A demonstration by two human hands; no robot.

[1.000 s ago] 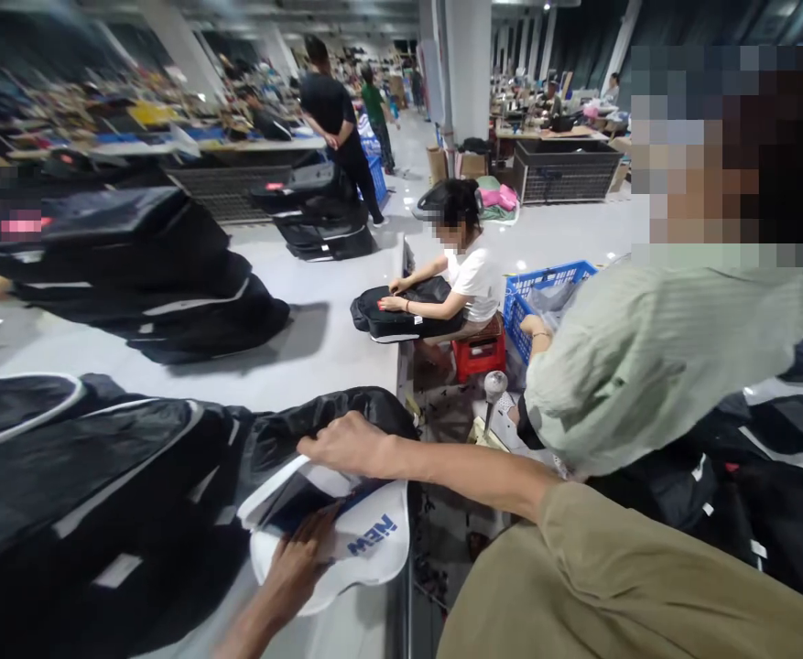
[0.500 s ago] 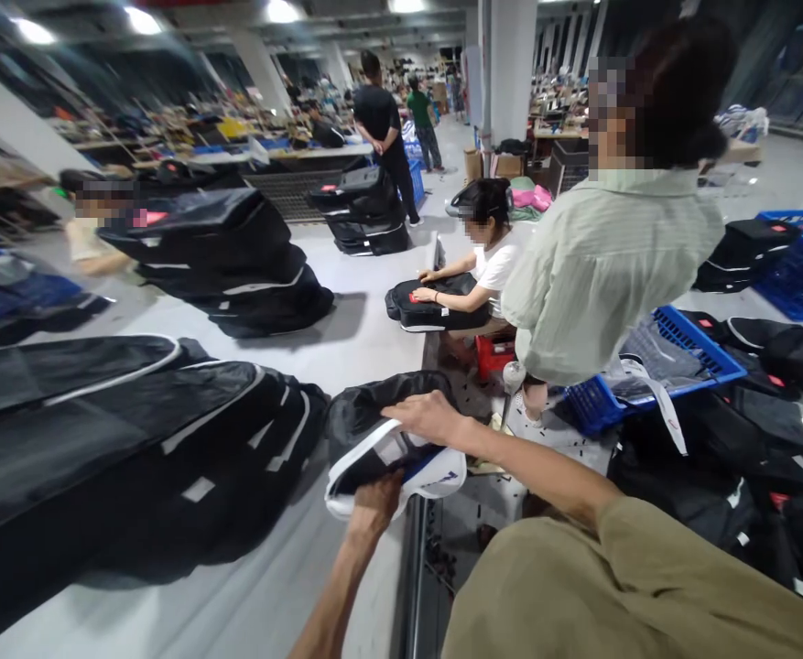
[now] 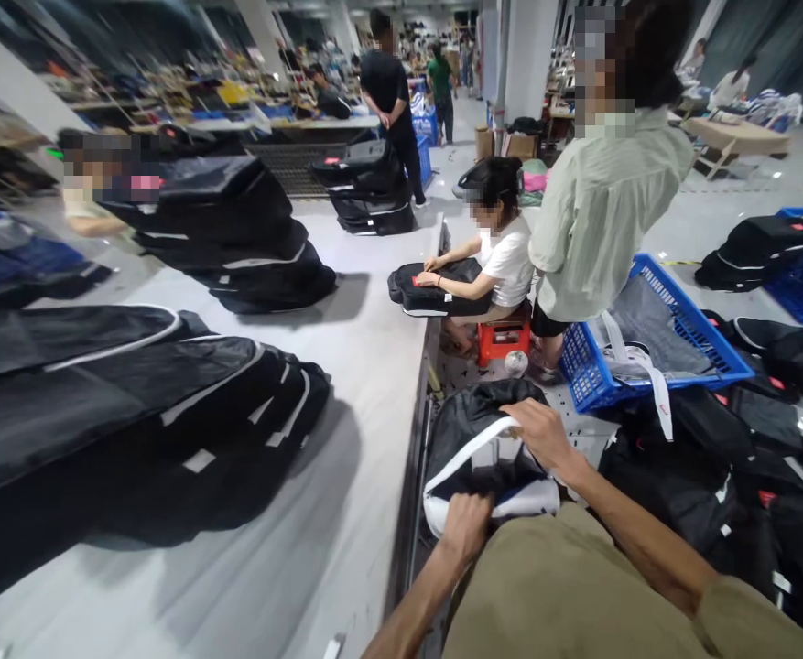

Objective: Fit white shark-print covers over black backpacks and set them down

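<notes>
Bag (image 3: pixel 466 407) of soft black fabric, held open near the wearer's lap, beside the long edge of a pale table (image 3: pixel 366 458). Its upper part is dark, slightly glossy and rumpled into loose folds. A broad white band (image 3: pixel 468 450) edges the opening, slanting up from the left corner to a peak on the right, so the mouth gapes in a rough triangle. Inside, the lining looks dark, with pale greyish patches whose detail is too small to make out. Along the near side runs a smooth white panel (image 3: pixel 538 497), with a thin streak of blue beside it. The wearer's hands are apart, both clamped on the bag: the right hand (image 3: pixel 544 435) pinches the white edge at the peak, while the left hand (image 3: pixel 468 526) is curled over the near white rim, its fingertips hidden. To the left, a heap of black bags (image 3: pixel 133 430) with white piping lies on the table. Beyond, a person in a white top (image 3: pixel 507 265) sits at the table's edge, and a blue basket (image 3: pixel 583 380) stands to the right.
</notes>
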